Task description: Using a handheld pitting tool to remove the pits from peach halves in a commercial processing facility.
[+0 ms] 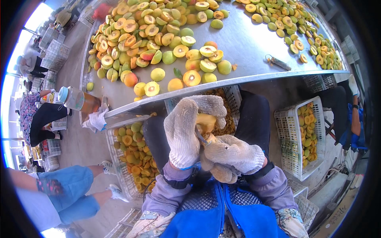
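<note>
Both of my hands wear off-white knit work gloves and meet just in front of the steel table's edge. In my left hand [184, 128] is a cut yellow peach [206, 122], cupped between the fingers and thumb. My right hand [233, 154] grips a small pitting tool, its thin metal blade [201, 136] against the lower side of the fruit. Fingers hide most of the tool's handle. Below my hands, between my knees, a plastic crate [236, 96] holds many small brown-orange pieces, possibly peach stones.
Halved peaches [143, 38] heap on the metal table [238, 44], where a wire-looped tool [279, 63] also lies. A jar of amber liquid [80, 100] and a glove [96, 119] sit at its left corner. Crates of peach halves [137, 160] [308, 134] flank me. People are nearby.
</note>
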A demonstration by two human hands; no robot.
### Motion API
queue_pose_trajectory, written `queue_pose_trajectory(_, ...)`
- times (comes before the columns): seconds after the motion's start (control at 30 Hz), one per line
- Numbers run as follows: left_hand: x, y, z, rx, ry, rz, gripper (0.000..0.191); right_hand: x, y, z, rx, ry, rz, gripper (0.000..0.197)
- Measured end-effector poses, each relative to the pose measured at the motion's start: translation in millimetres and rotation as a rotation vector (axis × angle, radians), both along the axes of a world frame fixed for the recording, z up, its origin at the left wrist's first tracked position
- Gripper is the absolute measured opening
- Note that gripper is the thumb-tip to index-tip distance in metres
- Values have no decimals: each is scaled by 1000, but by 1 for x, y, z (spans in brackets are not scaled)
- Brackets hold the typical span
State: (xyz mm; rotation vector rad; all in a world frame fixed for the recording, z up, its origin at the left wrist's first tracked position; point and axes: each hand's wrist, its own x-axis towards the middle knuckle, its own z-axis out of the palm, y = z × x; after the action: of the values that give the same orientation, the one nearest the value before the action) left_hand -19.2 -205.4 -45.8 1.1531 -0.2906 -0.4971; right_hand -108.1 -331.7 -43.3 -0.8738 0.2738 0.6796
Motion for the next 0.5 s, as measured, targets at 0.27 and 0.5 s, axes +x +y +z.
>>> queue_pose_trajectory(0.27, 4, 0, -4, -57, -345, -21, 57, -6, 6, -20, 253, -67, -10, 44)
queue_pose_trajectory(0.5, 23, -16, -20, -274, 323, -82, 60, 1, -16, -30, 528, -85, 539, 39)
